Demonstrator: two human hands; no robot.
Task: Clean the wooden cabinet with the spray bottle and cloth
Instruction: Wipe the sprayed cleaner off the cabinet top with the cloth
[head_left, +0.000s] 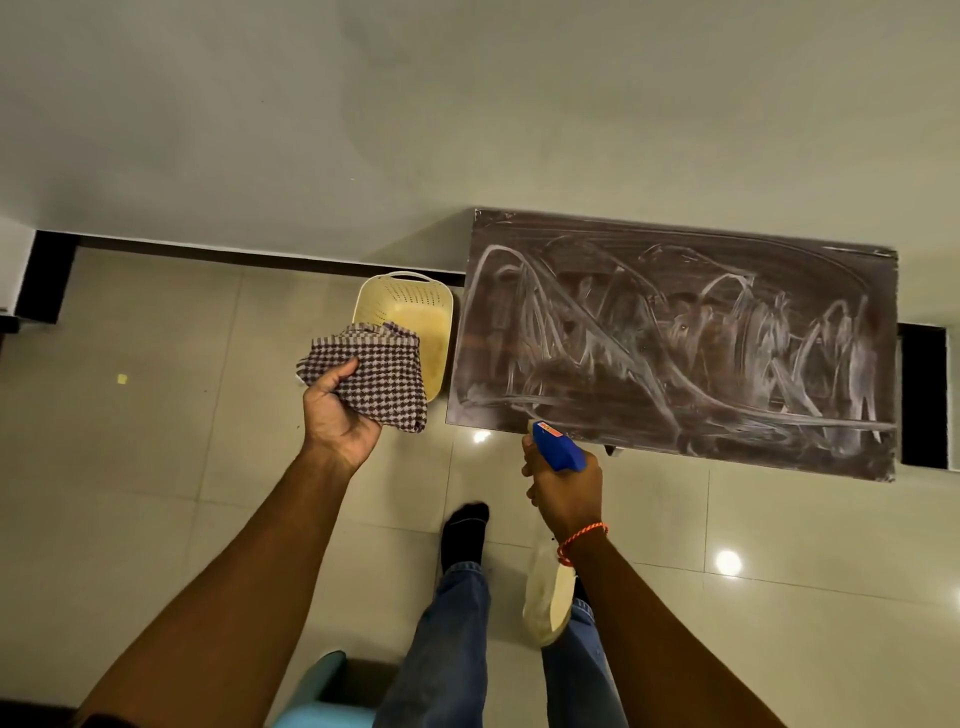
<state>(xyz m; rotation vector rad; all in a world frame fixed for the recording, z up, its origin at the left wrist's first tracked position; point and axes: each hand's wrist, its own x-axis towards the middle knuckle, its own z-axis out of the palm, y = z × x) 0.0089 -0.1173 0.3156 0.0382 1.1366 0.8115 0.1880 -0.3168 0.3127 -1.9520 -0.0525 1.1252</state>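
Fingers of the left hand (335, 415) curl round a bunched checked cloth (379, 371), thumb on top, the loose end drooping over a cream plastic basket (410, 306) on the tiled floor (156, 415). Fingers of the right hand (566, 493) wrap round the neck of a spray bottle (558, 449) just under its blue trigger head; whether one rests on the trigger cannot be told. The pale bottle body hangs below the wrist, and the nozzle points at the near edge of the cabinet (675, 338).

The cabinet stands against the wall (467, 104), just to the right of the basket, seen from above. Its dark wooden top is covered in whitish smeared streaks.

The cloth looks soft, light and limp — best held as a wad with a flat face left free for wiping. The bottle appears to be light plastic, likely slippery if wet; the narrow neck is the sure place to hold it. The top looks stiff, flat and smooth — it should take firm pressure.
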